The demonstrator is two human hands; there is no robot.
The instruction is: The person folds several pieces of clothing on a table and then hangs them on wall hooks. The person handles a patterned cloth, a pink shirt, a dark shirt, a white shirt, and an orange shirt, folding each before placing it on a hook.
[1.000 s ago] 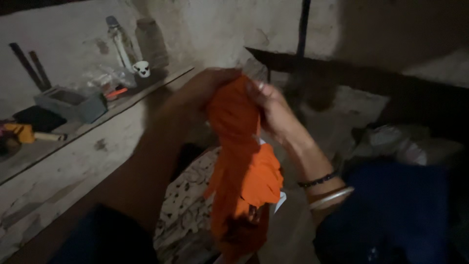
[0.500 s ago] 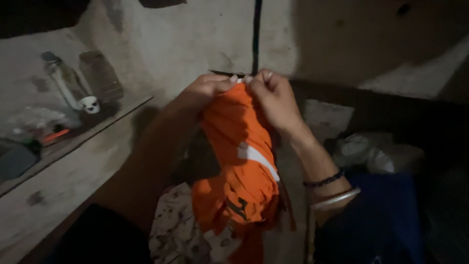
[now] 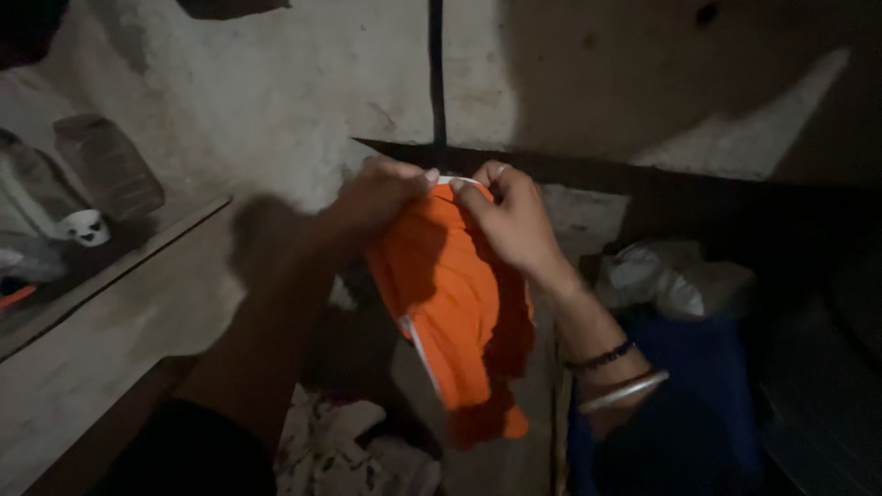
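orange cloth (image 3: 455,285) hanging, seemingly lengthwise downward

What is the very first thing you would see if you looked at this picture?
The bright orange cloth in the middle, glowing against the dim room. The left hand and the right hand pinch its top edge and let it hang. At the far left, a small white mug stands on a ledge.

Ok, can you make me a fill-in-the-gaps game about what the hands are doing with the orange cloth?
1. Both hands pinch the ____ edge of the orange cloth.
2. The bracelets are on the ____ wrist.
3. The left hand and right hand hold a cloth coloured ____.
4. The little white cup stands on the ____ side of the picture.

Missing words: top; right; orange; left
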